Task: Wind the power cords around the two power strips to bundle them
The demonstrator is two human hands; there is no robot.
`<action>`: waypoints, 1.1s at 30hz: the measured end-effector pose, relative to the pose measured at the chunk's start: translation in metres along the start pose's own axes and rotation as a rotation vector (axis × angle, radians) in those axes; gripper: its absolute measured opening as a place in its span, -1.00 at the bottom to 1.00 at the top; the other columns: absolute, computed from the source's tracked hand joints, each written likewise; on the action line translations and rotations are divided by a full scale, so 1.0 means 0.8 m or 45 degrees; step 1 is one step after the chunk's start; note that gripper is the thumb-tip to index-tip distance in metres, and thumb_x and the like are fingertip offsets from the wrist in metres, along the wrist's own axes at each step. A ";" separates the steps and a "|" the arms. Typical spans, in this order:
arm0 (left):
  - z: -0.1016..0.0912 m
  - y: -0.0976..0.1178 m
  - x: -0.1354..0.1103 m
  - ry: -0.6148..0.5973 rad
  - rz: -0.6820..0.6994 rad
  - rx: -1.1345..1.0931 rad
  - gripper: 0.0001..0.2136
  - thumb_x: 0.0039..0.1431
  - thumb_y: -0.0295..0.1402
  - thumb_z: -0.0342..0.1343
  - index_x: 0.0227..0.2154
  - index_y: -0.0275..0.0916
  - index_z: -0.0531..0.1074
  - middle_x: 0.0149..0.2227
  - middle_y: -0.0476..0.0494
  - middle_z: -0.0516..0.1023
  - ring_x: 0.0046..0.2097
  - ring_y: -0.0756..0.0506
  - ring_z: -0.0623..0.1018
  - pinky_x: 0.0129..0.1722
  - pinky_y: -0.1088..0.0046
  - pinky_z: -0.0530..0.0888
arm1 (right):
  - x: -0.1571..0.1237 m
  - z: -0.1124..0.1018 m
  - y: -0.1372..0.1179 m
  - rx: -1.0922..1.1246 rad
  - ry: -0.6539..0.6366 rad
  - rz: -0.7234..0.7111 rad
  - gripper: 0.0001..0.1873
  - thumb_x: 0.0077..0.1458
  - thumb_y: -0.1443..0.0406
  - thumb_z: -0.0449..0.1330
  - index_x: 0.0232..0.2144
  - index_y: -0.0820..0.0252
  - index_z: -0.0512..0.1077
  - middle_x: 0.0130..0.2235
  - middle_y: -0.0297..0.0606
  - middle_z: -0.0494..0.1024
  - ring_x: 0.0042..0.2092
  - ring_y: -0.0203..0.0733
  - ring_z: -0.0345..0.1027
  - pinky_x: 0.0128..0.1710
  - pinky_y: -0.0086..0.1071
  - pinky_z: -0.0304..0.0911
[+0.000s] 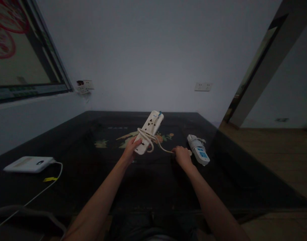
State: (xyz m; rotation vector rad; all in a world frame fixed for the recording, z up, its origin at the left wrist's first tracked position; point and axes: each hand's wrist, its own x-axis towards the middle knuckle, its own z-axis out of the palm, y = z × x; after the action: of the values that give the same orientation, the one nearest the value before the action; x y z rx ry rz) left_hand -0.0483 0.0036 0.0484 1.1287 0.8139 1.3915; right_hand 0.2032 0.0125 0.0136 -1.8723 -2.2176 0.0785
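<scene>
My left hand [131, 148] grips the near end of a white power strip [150, 130] and holds it tilted up above the dark table [75, 157]. Its white cord [153, 140] is looped around the strip's middle and trails right. My right hand [182, 155] is closed on the far end of that cord, low over the table. A second white power strip [198, 149] with blue switches and a bundled cord lies on the table just right of my right hand.
A flat white device [28, 164] with a white cable and a yellow tag lies at the table's left. Wall sockets [203, 86] sit on the back wall and more in the left corner [84, 86]. A window is at the left, wooden floor at the right.
</scene>
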 end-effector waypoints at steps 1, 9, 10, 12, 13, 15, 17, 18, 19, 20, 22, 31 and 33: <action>0.000 0.001 0.000 0.012 0.005 -0.015 -0.52 -0.19 -0.11 0.31 -0.25 -0.37 0.49 -0.44 -0.18 0.60 -0.51 -0.06 0.53 -0.53 0.51 0.39 | 0.000 0.002 -0.002 0.001 -0.004 -0.013 -0.61 0.11 0.55 -0.02 -0.30 0.16 0.57 -0.19 -0.01 0.53 -0.09 -0.01 0.37 -0.14 -0.24 0.14; 0.004 0.000 -0.001 -0.016 -0.026 0.012 -0.50 -0.20 -0.10 0.31 -0.23 -0.37 0.49 -0.40 -0.21 0.60 -0.46 -0.11 0.56 -0.49 0.48 0.42 | 0.000 0.029 -0.034 0.216 0.036 -0.145 -0.67 0.11 0.47 0.06 -0.08 0.25 0.46 -0.07 0.01 0.45 0.00 0.00 0.28 -0.03 -0.22 0.16; 0.004 -0.001 -0.001 -0.035 -0.032 0.026 -0.49 -0.20 -0.10 0.31 -0.22 -0.37 0.48 -0.40 -0.21 0.60 -0.45 -0.11 0.56 -0.49 0.47 0.42 | 0.001 0.033 -0.038 0.270 0.048 -0.167 -0.65 0.09 0.45 0.10 -0.04 0.27 0.43 -0.05 0.00 0.45 0.01 -0.01 0.26 -0.01 -0.23 0.15; 0.003 -0.003 -0.001 -0.060 -0.038 0.045 -0.50 -0.20 -0.10 0.31 -0.22 -0.36 0.48 -0.40 -0.19 0.60 -0.46 -0.11 0.56 -0.49 0.47 0.43 | 0.003 0.041 -0.043 0.387 0.070 -0.202 -0.56 0.07 0.42 0.15 0.05 0.28 0.34 -0.03 -0.04 0.45 0.03 -0.05 0.26 0.02 -0.25 0.16; 0.002 -0.004 -0.001 -0.063 -0.041 0.051 -0.52 -0.19 -0.11 0.31 -0.23 -0.35 0.48 -0.40 -0.19 0.60 -0.47 -0.10 0.56 -0.49 0.47 0.43 | 0.004 0.045 -0.045 0.445 0.079 -0.214 -0.50 0.07 0.41 0.15 0.10 0.27 0.29 -0.03 -0.06 0.45 0.02 -0.08 0.27 0.02 -0.26 0.17; 0.000 -0.006 0.001 -0.047 -0.048 0.058 -0.53 -0.18 -0.13 0.31 -0.23 -0.34 0.47 -0.40 -0.18 0.61 -0.47 -0.09 0.56 -0.50 0.49 0.43 | 0.007 0.052 -0.048 0.552 0.094 -0.234 -0.38 0.06 0.42 0.15 0.19 0.22 0.17 -0.04 -0.11 0.45 -0.05 -0.14 0.33 -0.02 -0.28 0.22; -0.001 -0.007 0.002 -0.018 -0.051 0.060 -0.53 -0.18 -0.14 0.32 -0.22 -0.35 0.47 -0.40 -0.17 0.61 -0.47 -0.08 0.55 -0.52 0.51 0.41 | 0.009 0.056 -0.049 0.733 0.115 -0.246 -0.29 0.03 0.43 0.16 0.23 0.19 0.10 -0.04 -0.12 0.45 -0.16 -0.19 0.36 -0.09 -0.30 0.27; -0.002 -0.008 0.003 -0.006 -0.053 0.057 -0.52 -0.18 -0.14 0.32 -0.22 -0.35 0.46 -0.40 -0.18 0.61 -0.47 -0.08 0.55 -0.52 0.51 0.41 | 0.010 0.057 -0.051 0.839 0.120 -0.240 -0.26 0.01 0.43 0.17 0.25 0.18 0.08 -0.05 -0.13 0.45 -0.21 -0.21 0.37 -0.12 -0.31 0.28; -0.002 -0.008 0.003 0.001 -0.058 0.051 -0.50 -0.19 -0.14 0.32 -0.20 -0.36 0.45 -0.40 -0.18 0.60 -0.46 -0.09 0.56 -0.52 0.51 0.41 | 0.009 0.057 -0.052 0.926 0.115 -0.225 -0.25 0.00 0.42 0.18 0.25 0.18 0.08 -0.08 -0.14 0.47 -0.25 -0.22 0.37 -0.16 -0.31 0.30; -0.001 -0.007 0.004 0.006 -0.067 0.044 -0.48 -0.20 -0.13 0.32 -0.18 -0.36 0.45 -0.40 -0.19 0.60 -0.45 -0.11 0.57 -0.52 0.50 0.41 | 0.009 0.057 -0.054 0.981 0.103 -0.207 -0.26 0.01 0.40 0.18 0.25 0.17 0.09 -0.12 -0.17 0.49 -0.27 -0.22 0.37 -0.18 -0.32 0.30; 0.000 -0.006 0.005 0.030 -0.084 0.038 -0.45 -0.21 -0.11 0.31 -0.16 -0.36 0.43 -0.39 -0.21 0.60 -0.42 -0.14 0.58 -0.49 0.46 0.42 | 0.007 0.053 -0.058 0.969 0.068 -0.175 -0.36 0.04 0.37 0.17 0.20 0.15 0.19 -0.19 -0.22 0.52 -0.26 -0.20 0.39 -0.19 -0.33 0.29; -0.017 -0.009 0.020 0.258 -0.018 0.216 -0.54 -0.22 -0.06 0.29 -0.33 -0.34 0.46 -0.53 -0.08 0.53 -0.52 -0.06 0.49 -0.52 0.48 0.36 | -0.019 0.015 -0.072 0.710 -0.018 -0.234 -0.80 0.14 0.26 0.14 -0.21 0.05 0.54 -0.20 -0.20 0.60 -0.13 -0.05 0.43 -0.14 -0.33 0.20; -0.025 -0.010 0.023 0.304 -0.006 0.298 -0.57 -0.24 -0.09 0.31 -0.37 -0.35 0.48 -0.56 -0.05 0.50 -0.55 -0.02 0.44 -0.56 0.51 0.30 | -0.026 0.001 -0.073 0.641 -0.057 -0.334 -0.79 0.18 0.22 0.11 -0.24 0.06 0.54 -0.24 -0.21 0.60 -0.16 -0.07 0.44 -0.17 -0.35 0.18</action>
State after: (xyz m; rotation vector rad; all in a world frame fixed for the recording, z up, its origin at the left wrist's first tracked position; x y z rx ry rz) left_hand -0.0631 0.0254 0.0385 1.1486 1.1741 1.4726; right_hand 0.1499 -0.0185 0.0211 -1.3174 -2.1852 0.5763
